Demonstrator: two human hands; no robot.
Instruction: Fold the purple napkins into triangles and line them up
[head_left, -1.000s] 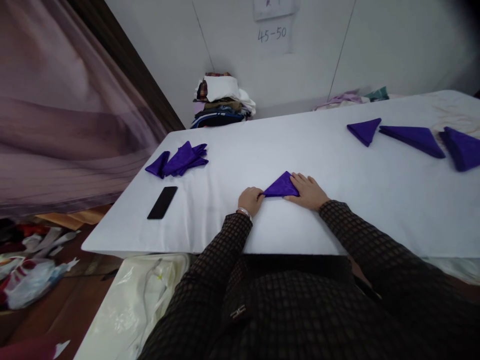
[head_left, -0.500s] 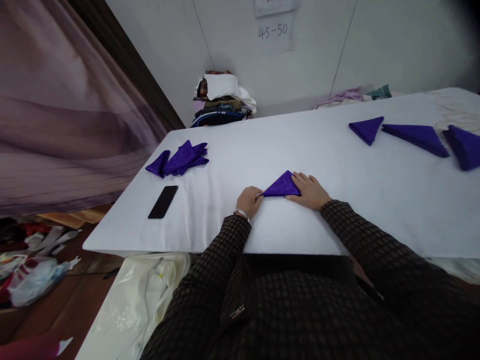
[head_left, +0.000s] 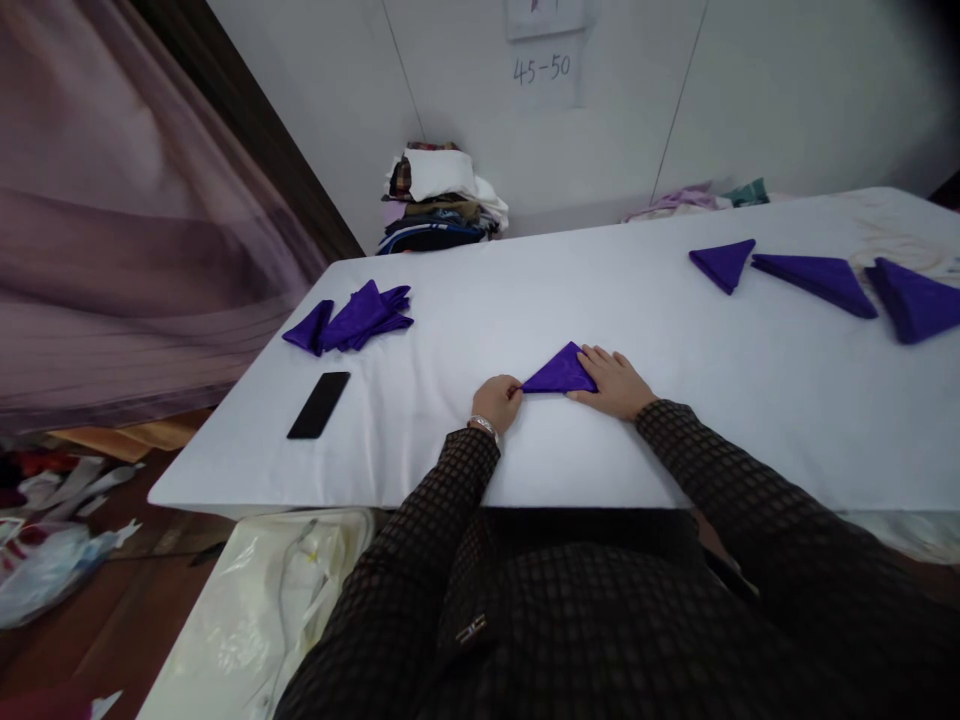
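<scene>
A purple cloth napkin (head_left: 559,372), folded into a small triangle, lies on the white table (head_left: 570,300) right in front of me. My left hand (head_left: 496,400) pinches the triangle's left corner with closed fingers. My right hand (head_left: 613,382) lies flat on the triangle's right corner, fingers stretched out. Both arms wear dark checked sleeves.
A loose pile of purple napkins (head_left: 349,318) and a black phone (head_left: 319,404) lie at the table's left. Three folded purple triangles (head_left: 817,278) sit at the far right. Stacked clothes (head_left: 439,200) stand behind the table; a plastic bag (head_left: 262,600) and litter lie below left.
</scene>
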